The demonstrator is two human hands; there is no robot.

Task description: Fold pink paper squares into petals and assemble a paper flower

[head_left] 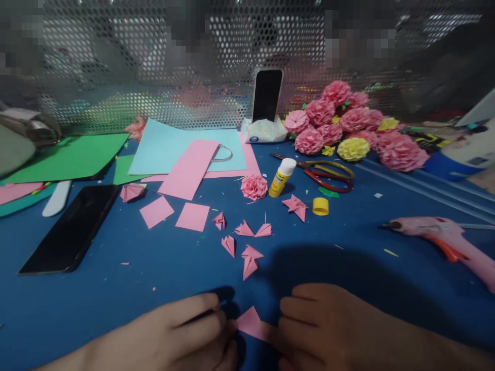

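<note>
A small folded piece of pink paper [250,322] lies between my two hands at the bottom centre. My left hand [185,330] pinches its left edge, fingers curled. My right hand [320,324] has its fingers closed on the paper's lower right side. Just beyond it are several folded pink pieces, among them a pointed one [250,260] and a smaller one [229,246]. Two flat pink squares, one at the left [157,212] and one beside it [192,216], lie farther back. A ruffled pink flower [254,187] sits next to an upright glue stick [282,178].
A black phone [71,229] lies at left, with green sheets [73,157] behind. Scissors [328,172], a yellow cap [320,206] and a pink glue gun [441,232] are at right. Paper flowers [336,123] and a propped phone [266,95] stand before a perforated metal panel [154,67].
</note>
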